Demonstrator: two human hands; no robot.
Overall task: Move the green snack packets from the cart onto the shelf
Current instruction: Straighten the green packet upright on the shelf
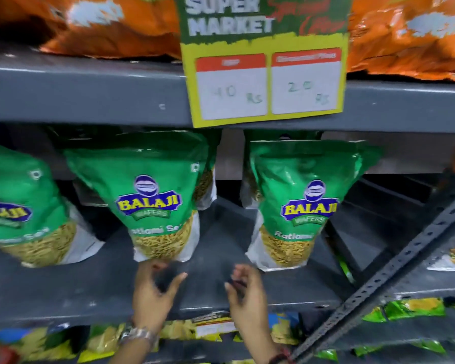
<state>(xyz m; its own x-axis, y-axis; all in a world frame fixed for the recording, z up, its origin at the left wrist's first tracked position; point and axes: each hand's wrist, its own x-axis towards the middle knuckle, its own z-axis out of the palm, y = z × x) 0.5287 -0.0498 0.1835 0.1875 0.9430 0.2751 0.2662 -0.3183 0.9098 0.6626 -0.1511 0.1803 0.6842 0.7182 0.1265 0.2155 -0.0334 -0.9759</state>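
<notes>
Green snack packets (155, 200) upright; long axis vertical

Hands empty at the grey shelf (90, 285), front edge.
Three green Balaji packets (153, 195) stand upright in a row; left hand (153, 292) and right hand (244, 292) hover, fingers curled, just below the middle packet. Price sign (265, 82) hangs above.

Three green snack packets are stood upright on the grey shelf (63, 282): left packet (24, 206) at 9 o'clock, middle packet (153, 195), right packet (300, 203) at 3 o'clock.
</notes>
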